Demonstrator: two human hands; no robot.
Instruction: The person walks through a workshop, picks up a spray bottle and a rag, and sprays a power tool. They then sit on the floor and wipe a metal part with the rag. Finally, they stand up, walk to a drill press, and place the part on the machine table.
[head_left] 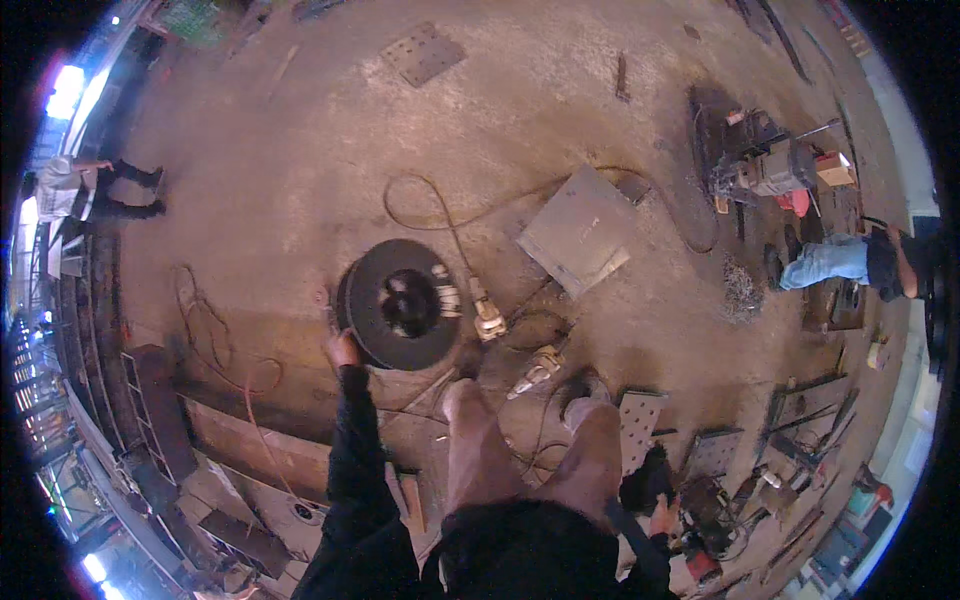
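A large dark round disc (372, 318) with a black hollow centre rests on the floor ahead of me, slightly left. At its near left edge is my left hand (343, 349), its fingers by the rim and too small to read clearly; whether it grips the rim I cannot make out. Several pale pieces (446, 292) lie on the disc's right side. Low on my right, my right hand (663, 516) is beside a black, cloth-like thing (650, 480); its grip is unclear. Two corded power tools, one upright-looking grinder (488, 318) and another grinder (537, 371), lie right of the disc.
A square metal plate (578, 230) lies ahead right, with a hose (425, 180) looping past. A perforated plate (640, 425) and scattered metal parts (715, 510) crowd my right. A steel beam (250, 435) lies left. People stand at far left (75, 187) and right (840, 262).
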